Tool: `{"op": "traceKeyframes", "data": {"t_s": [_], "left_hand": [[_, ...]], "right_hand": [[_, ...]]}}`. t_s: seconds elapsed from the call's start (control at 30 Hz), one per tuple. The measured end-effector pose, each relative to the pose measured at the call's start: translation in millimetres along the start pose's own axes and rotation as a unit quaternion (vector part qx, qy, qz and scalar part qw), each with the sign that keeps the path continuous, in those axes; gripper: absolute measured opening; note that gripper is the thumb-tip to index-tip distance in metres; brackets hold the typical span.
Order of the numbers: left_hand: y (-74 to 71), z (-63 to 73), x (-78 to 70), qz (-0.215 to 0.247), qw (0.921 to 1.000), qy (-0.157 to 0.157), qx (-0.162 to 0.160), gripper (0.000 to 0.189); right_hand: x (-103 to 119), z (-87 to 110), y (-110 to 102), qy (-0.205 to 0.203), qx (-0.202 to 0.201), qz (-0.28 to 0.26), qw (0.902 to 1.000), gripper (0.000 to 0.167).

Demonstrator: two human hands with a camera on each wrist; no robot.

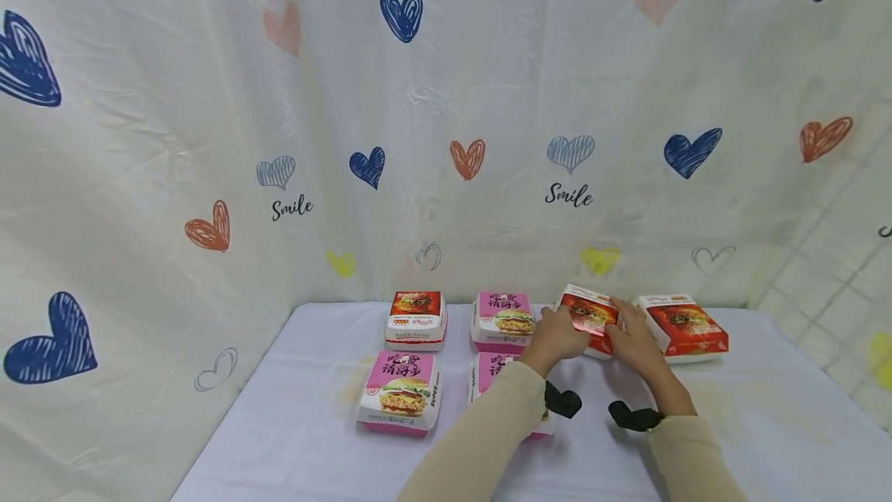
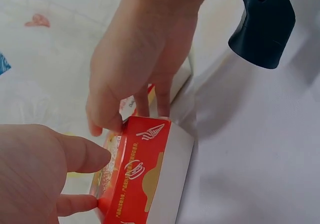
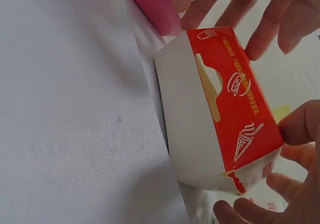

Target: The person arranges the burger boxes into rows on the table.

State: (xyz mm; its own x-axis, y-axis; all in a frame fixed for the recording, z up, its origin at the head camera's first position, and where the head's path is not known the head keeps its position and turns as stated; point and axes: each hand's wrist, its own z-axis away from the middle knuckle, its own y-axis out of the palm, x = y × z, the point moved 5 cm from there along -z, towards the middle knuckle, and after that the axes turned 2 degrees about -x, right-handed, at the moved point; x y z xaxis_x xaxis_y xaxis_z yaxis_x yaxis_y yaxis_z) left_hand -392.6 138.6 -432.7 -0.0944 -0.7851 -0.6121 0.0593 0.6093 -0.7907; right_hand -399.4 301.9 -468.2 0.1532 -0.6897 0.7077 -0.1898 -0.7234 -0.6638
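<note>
Both hands are at a red-and-white burger box [image 1: 588, 312], which sits tilted at the back of the table, its top printed with a burger. My left hand [image 1: 557, 335] holds the left side; in the left wrist view its thumb and a finger touch the box [image 2: 145, 174]. My right hand [image 1: 637, 339] grips the right side, its thumb at a corner and fingers round the end in the right wrist view. To the right lies another red burger box [image 1: 686, 328], close by the right hand. A pink burger box [image 1: 503, 320] stands just left of the left hand.
On the left are a red-and-white box [image 1: 416, 320] at the back and a pink box [image 1: 400, 393] in front. The left forearm partly hides another pink box [image 1: 488, 370]. A white cloth covers the table [image 1: 293, 424]; a heart-printed curtain [image 1: 418, 99] hangs behind.
</note>
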Motion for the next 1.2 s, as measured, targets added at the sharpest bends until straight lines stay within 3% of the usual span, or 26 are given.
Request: {"op": "traceKeyframes", "data": {"t_s": [0.27,0.67,0.87,1.2], "left_hand": [[6.2,-5.5,-2.4,-0.029,0.9995,-0.001,-0.015,0.056],[7.7,-9.3,-3.0,-0.036,0.9985,-0.003,-0.042,0.063],[11.0,-10.7,-1.2,-0.053,0.9972,0.001,-0.052,0.063],[17.7,-12.7,-2.6,-0.061,0.9974,-0.016,-0.035,0.078]], "right_hand": [[-5,-2.4,1,0.019,0.03,0.001,0.9994,0.066],[-5,3.7,-2,0.044,0.015,-0.005,0.9989,0.059],[-5,3.7,-2,0.04,0.033,-0.004,0.9986,0.063],[-8,4.4,-3,0.059,0.061,-0.004,0.9964,0.077]]}}
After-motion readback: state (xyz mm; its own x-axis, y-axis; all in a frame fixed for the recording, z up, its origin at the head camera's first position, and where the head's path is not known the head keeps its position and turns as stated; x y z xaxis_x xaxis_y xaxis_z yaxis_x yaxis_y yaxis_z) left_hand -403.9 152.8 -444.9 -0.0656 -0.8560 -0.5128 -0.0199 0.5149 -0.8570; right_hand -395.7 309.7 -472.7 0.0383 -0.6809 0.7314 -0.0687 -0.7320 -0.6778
